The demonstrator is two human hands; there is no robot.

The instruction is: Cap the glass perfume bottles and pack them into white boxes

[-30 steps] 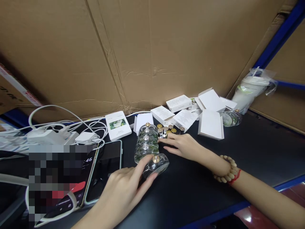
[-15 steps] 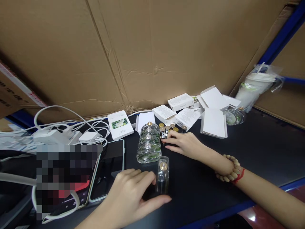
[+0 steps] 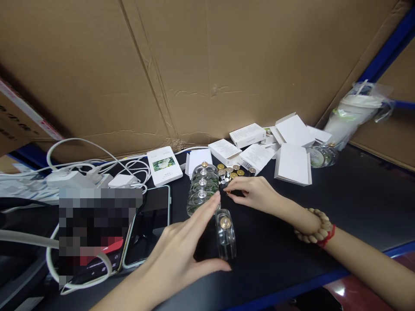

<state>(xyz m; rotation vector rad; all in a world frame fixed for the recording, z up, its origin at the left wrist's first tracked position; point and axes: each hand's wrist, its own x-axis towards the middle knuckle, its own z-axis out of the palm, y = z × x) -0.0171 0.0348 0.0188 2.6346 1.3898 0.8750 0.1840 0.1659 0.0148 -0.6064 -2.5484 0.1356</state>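
A clear glass bottle with a gold collar (image 3: 226,235) stands on edge on the black table (image 3: 356,207). My left hand (image 3: 181,255) lies round it, thumb at its base, fingers stretched out behind it toward a row of similar glass bottles (image 3: 202,190). My right hand (image 3: 256,194), a bead bracelet on its wrist, pinches thumb and forefinger together at a cluster of small gold and silver caps (image 3: 231,172). What the pinch holds is too small to make out.
Two phones (image 3: 147,224) lie at the left beside white chargers and cables (image 3: 81,177). A flower-printed box (image 3: 164,166) and several white boxes (image 3: 293,164) lie at the back. A bagged cup (image 3: 350,116) and a round bottle (image 3: 319,156) sit right. Cardboard walls stand behind.
My left hand pulled one bottle off the row, stood it on edge nearer me, then stretched its fingers out. My right hand stayed at the caps and closed into a pinch.
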